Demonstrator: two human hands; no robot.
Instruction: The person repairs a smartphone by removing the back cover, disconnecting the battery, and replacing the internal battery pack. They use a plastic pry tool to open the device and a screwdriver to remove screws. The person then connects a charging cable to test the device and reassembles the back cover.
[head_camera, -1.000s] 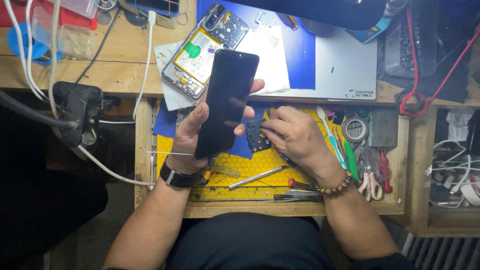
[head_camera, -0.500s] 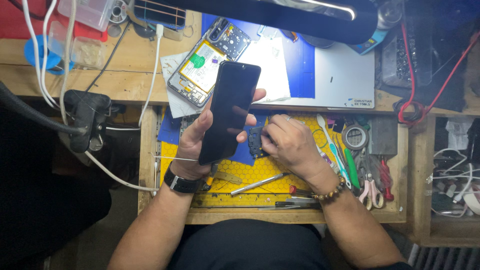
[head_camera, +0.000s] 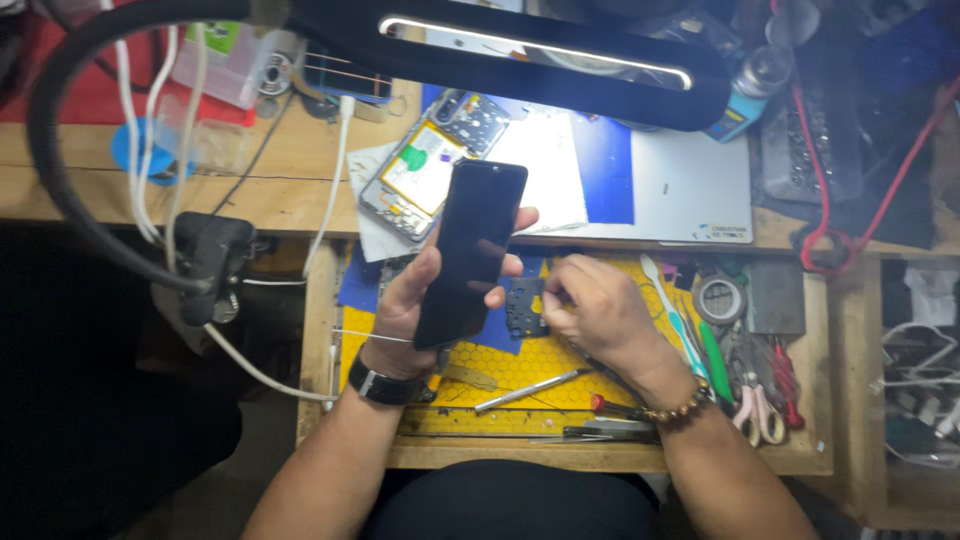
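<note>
My left hand (head_camera: 405, 305) holds a black phone screen panel (head_camera: 470, 252) upright over the pull-out drawer, thumb on its left edge and fingers behind it. My right hand (head_camera: 597, 312) rests just right of it, fingertips pinching a small dark circuit part (head_camera: 525, 305) that lies on the yellow honeycomb mat (head_camera: 520, 365). An opened phone body (head_camera: 425, 165) with its yellow inside showing lies on the bench beyond the panel. A black watch sits on my left wrist and a bead bracelet on the right one.
A black lamp head (head_camera: 540, 60) spans the top. A white work pad (head_camera: 670, 190) lies on the bench behind. Metal tweezers (head_camera: 525, 390), screwdrivers, red-handled scissors (head_camera: 770, 395) and a tape roll (head_camera: 718, 298) fill the drawer. White cables (head_camera: 330, 190) and a black clamp (head_camera: 205, 260) hang at left.
The view has tilted down a little, so the bench and hands sit lower in frame. My right hand's fingers have closed in on the small dark part; the left still holds the panel.
</note>
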